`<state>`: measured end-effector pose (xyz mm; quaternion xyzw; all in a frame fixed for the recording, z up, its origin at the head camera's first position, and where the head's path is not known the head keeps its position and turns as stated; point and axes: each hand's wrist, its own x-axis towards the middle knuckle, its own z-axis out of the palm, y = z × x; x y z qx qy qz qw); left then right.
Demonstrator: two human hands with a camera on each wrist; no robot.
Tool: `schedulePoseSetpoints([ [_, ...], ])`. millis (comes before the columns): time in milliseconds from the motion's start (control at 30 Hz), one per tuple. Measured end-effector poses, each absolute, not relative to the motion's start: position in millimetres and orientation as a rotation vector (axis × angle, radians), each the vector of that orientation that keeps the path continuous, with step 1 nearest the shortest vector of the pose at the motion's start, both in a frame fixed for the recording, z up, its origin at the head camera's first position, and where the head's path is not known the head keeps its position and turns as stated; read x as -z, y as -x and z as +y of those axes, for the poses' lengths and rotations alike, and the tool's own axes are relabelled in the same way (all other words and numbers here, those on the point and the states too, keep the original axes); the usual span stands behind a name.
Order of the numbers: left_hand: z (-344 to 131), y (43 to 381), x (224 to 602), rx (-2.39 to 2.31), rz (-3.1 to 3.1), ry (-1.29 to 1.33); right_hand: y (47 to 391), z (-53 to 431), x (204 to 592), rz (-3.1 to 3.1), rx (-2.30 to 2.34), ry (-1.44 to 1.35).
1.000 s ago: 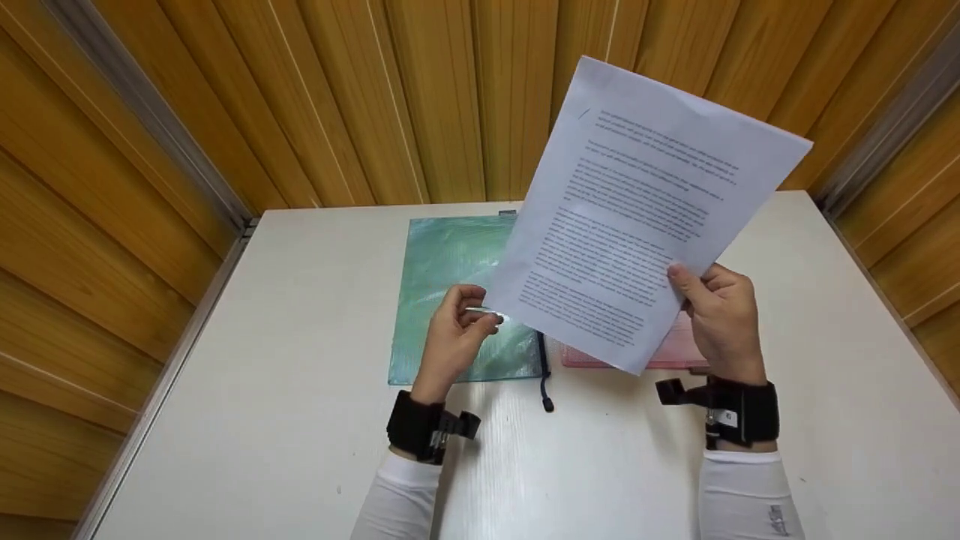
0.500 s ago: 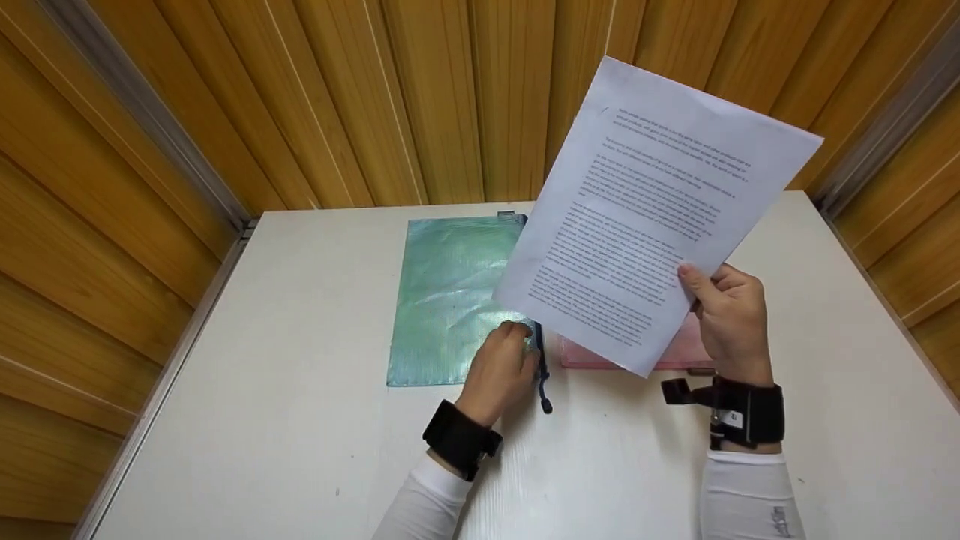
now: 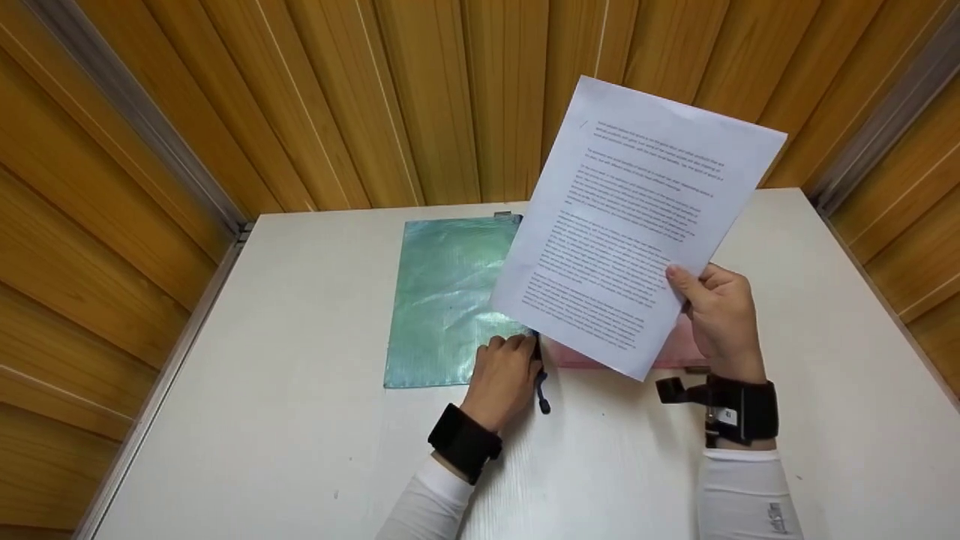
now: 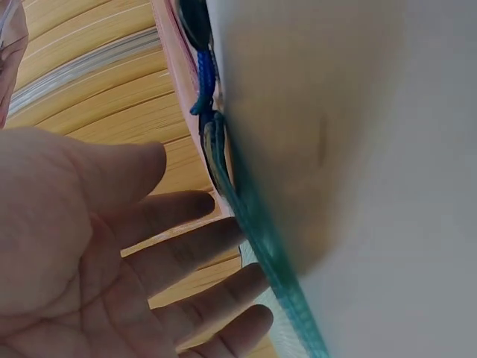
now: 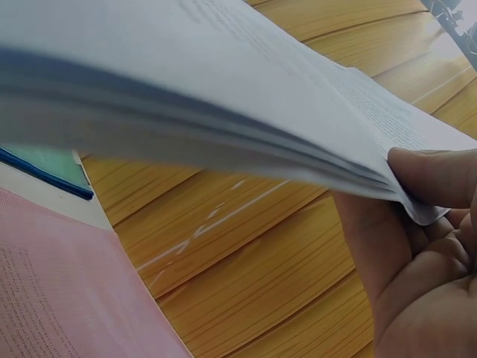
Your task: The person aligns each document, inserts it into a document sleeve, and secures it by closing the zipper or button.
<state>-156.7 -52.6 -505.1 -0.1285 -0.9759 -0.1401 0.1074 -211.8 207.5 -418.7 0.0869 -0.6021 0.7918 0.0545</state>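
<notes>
My right hand [image 3: 720, 319] pinches a stack of printed paper sheets [image 3: 630, 225] at its lower right edge, thumb on the front. The stack is held tilted above the table, and several layers show along its edge in the right wrist view. My left hand [image 3: 502, 379] is at the lower right corner of a green zip folder [image 3: 439, 300] lying flat. In the left wrist view its fingers [image 4: 186, 257] are spread and fairly straight, with the tips at the green edge. A dark zip pull [image 3: 544, 405] hangs off that corner. The paper hides part of the folder's right side.
A pink folder [image 5: 59, 283] lies to the right of the green one, mostly under the raised paper. Both are on a white table [image 3: 315, 315]. Wood-look panels [image 3: 345, 105] stand behind the table and at its sides.
My left hand has moved right and down from near the paper's lower left corner to the green folder's zip corner. The paper shifted slightly right, then back left, still in my right hand.
</notes>
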Motion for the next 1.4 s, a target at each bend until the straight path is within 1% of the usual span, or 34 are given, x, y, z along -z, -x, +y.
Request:
schedulePoseSetpoints([
  [400,-74.6,155.9,492.3,0.373,-2.901,0.254,210.2,206.0,417.7,-1.819,-2.411,-0.264],
  [633,-87.5,152.6,497.4,0.257,-2.857,0.102,211.7,208.5,421.9,-1.727,-2.468,-0.315],
  [900,-89.9,147.0,500.1,0.288,-2.941,-0.063,213.5,207.5,424.2,-1.707,-2.474,-0.359],
  [1400,-99.6,145.8,483.7,0.553,-2.838,0.002,210.7,210.6,419.6,-1.799,-2.447,-0.245],
])
